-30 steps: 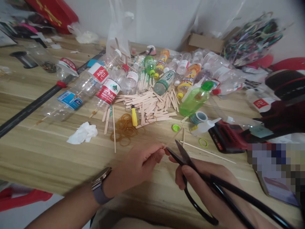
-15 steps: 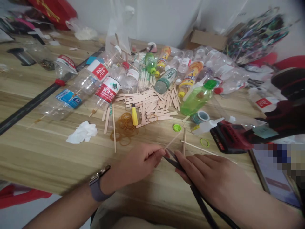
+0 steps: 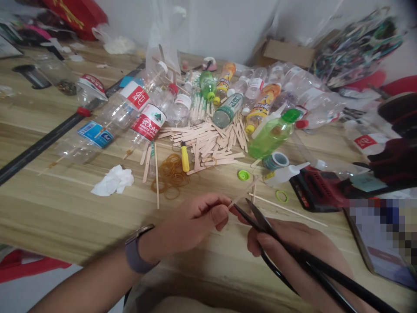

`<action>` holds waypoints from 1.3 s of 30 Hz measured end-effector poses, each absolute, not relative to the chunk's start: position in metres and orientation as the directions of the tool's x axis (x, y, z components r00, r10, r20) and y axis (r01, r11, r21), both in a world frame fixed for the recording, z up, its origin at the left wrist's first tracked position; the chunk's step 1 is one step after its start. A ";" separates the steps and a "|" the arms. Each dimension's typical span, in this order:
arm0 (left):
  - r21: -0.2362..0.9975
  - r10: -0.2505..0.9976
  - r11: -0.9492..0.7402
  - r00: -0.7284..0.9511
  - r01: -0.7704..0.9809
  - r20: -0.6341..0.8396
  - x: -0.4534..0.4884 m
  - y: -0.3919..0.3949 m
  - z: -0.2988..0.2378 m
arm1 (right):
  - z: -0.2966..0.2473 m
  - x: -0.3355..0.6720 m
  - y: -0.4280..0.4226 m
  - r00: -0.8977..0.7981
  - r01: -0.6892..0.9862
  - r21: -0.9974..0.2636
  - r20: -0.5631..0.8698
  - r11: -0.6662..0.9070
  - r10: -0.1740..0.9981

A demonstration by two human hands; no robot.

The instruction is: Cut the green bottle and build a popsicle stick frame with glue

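Observation:
My left hand (image 3: 198, 221) pinches the near end of a thin wooden stick (image 3: 243, 194) that points up and to the right above the wooden table (image 3: 65, 208). My right hand (image 3: 293, 248) grips large black scissors (image 3: 260, 221). The scissors' blades are open, with their tips right beside the stick near my left fingertips. A watch sits on my left wrist (image 3: 137, 252).
A heap of flat wooden sticks (image 3: 208, 143) lies behind, with rubber bands (image 3: 169, 174), a yellow tool (image 3: 184, 157), a crumpled tissue (image 3: 114, 180), a green cap (image 3: 243, 175) and several plastic bottles (image 3: 143, 121). A red device (image 3: 316, 187) lies at right, a long black bar (image 3: 42, 143) at left.
The scissors closed down against the stick half a second ago, and now the blades are open again and raised. My left hand kept its pinch on the stick.

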State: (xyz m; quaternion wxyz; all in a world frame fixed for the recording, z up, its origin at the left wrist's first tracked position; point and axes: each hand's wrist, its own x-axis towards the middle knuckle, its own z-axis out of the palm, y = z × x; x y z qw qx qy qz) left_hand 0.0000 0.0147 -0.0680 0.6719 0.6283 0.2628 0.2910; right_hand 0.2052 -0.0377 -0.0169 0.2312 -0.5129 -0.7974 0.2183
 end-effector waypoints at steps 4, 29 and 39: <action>0.995 0.722 0.014 0.690 -0.098 0.057 -0.002 0.014 -0.066 | -0.014 0.208 -0.040 -0.409 0.679 -0.606 0.156 0.414 0.899; 1.000 0.830 -0.016 0.558 0.007 0.010 -0.001 0.012 -0.062 | -0.026 0.216 -0.034 -0.699 0.664 0.079 0.418 0.744 0.580; 0.972 0.828 0.128 0.561 -0.199 0.006 0.001 0.002 -0.068 | -0.040 0.199 -0.049 -0.414 0.569 -0.621 0.350 0.539 0.840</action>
